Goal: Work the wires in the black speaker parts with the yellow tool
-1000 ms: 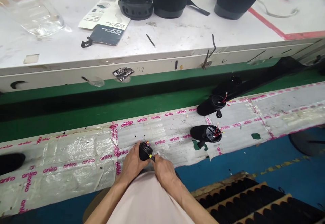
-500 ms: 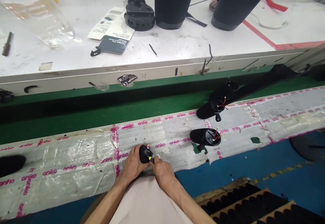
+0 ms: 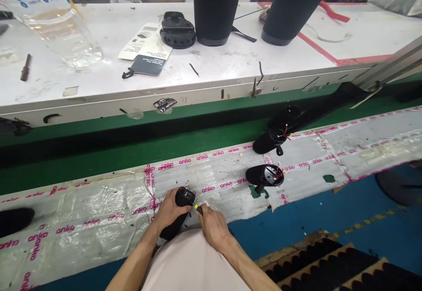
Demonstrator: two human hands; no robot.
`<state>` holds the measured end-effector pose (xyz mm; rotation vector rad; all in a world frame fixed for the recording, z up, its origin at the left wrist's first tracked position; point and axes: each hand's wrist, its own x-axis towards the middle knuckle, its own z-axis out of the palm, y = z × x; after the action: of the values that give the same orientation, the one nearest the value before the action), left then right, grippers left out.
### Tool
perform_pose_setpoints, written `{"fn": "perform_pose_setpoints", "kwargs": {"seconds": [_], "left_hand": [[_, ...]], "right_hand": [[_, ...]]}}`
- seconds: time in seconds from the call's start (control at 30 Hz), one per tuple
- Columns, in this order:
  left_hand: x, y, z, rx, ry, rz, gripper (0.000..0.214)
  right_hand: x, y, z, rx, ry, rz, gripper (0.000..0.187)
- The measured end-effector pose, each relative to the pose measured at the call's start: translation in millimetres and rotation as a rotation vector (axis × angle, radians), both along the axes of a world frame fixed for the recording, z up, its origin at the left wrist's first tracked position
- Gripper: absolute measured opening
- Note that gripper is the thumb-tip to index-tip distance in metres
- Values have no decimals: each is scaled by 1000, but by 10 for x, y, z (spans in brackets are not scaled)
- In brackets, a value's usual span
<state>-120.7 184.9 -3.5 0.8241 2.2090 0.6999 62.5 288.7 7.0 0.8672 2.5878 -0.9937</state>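
Note:
My left hand is wrapped round a black handle-shaped housing with small wires at its open top end. My right hand pinches a yellow-tipped wire at that end. Both hands are close to my body, over the taped ledge with pink "anko" tape. Two more black housings with red and white wires lie on the ledge to the right, one nearer, one farther.
A green conveyor belt runs behind the ledge. Beyond it a white table carries a clear plastic container, printed cards, a black fan part and two dark cylinders. Dark foam trays sit at lower right.
The housing in my left hand has tilted so that more of its length shows below my fingers. The view has tipped up slightly. My right hand stays pinched at the wire end.

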Motion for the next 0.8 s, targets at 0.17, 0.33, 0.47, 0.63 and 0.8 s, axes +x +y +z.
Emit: {"fn": "perform_pose_setpoints", "kwargs": {"seconds": [0.17,0.33,0.47,0.63,0.8], "left_hand": [[0,-3,-9,5,-7,-31,72],[28,13,53,2,-6,-23,72],[40,33,110,-13,-1,-20,70],[32,55,104,-7,-9,-23,69],[11,77,68,-16,-10,-23,70]], "right_hand": [[-65,-11,-2,6,-14,-4,26],[-92,-18,-8,9,-28,9,27],[-94,-13,18,14,-39,17,28],[-128,12,80,3,-107,36,28],[-210,32,95,-3,-175,34,28]]}}
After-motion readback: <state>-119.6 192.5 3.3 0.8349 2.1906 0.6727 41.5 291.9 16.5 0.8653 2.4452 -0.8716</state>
